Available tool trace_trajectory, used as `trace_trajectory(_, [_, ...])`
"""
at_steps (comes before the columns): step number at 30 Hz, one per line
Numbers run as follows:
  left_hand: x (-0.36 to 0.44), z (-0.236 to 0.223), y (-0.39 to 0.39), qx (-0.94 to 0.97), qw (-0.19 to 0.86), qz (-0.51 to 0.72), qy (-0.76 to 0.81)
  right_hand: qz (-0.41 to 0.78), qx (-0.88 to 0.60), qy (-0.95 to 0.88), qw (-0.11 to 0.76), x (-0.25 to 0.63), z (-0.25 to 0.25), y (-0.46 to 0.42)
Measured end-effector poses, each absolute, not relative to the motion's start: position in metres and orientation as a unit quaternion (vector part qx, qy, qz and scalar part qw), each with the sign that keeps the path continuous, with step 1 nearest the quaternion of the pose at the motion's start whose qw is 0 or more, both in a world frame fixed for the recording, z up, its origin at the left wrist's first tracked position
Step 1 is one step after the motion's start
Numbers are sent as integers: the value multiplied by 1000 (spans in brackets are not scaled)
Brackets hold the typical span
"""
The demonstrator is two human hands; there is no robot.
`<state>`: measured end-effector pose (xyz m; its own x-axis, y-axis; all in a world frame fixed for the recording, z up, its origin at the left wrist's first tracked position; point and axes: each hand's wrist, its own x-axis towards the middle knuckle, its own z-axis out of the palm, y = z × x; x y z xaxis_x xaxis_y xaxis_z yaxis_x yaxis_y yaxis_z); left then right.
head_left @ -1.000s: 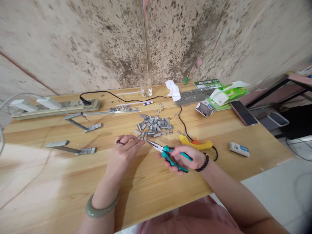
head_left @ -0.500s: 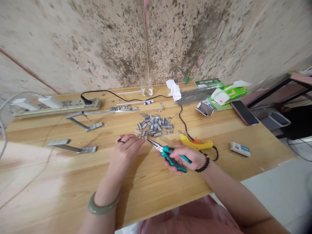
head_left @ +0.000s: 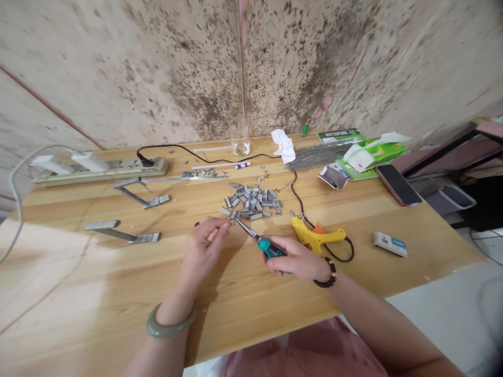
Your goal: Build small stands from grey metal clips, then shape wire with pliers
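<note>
My right hand is wrapped round the green-and-black handles of long-nose pliers. The jaws point up and left, with their tips close to the fingers of my left hand. Thumb and fingertips of that hand are pressed together; whatever they pinch is too small to make out. Just beyond the plier tips lies a heap of short grey metal staple pieces. On the left stand two bent grey shapes made of staple strips, a nearer one and a farther one.
A yellow glue gun lies right of my right hand, its black cord running back. Behind are a power strip, a glass, a bundle of thin wires, and a tissue pack. A phone and small box lie right.
My right hand has rolled over and the plier handles have closed together. My left hand has turned, bringing the thumb into view beside the fingertips. The view has shifted slightly.
</note>
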<state>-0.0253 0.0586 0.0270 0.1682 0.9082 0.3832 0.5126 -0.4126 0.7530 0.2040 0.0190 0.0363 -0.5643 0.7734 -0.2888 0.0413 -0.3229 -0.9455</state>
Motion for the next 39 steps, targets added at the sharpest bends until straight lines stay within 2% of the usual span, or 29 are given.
trace_trajectory(4, [-26, 26, 58, 629, 392, 447, 500, 633, -388, -610, 278, 203, 32, 16])
trace_trajectory(8, [-25, 26, 61, 545, 500, 478, 474, 533, -406, -686, 284, 202, 30, 14])
trace_trajectory(15, [-22, 33, 61, 469, 612, 465, 435, 386, -391, -787, 279, 202, 30, 14])
trace_trajectory(22, [-24, 33, 60, 415, 704, 436, 378, 334, -391, -816, 264, 200, 30, 14])
trace_trajectory(27, [-24, 33, 60, 438, 653, 472, 400, 339, -399, -807, 273, 199, 31, 12])
trace_trajectory(39, [-21, 30, 52, 606, 316, 570, 456, 384, -401, -768, 320, 201, 27, 12])
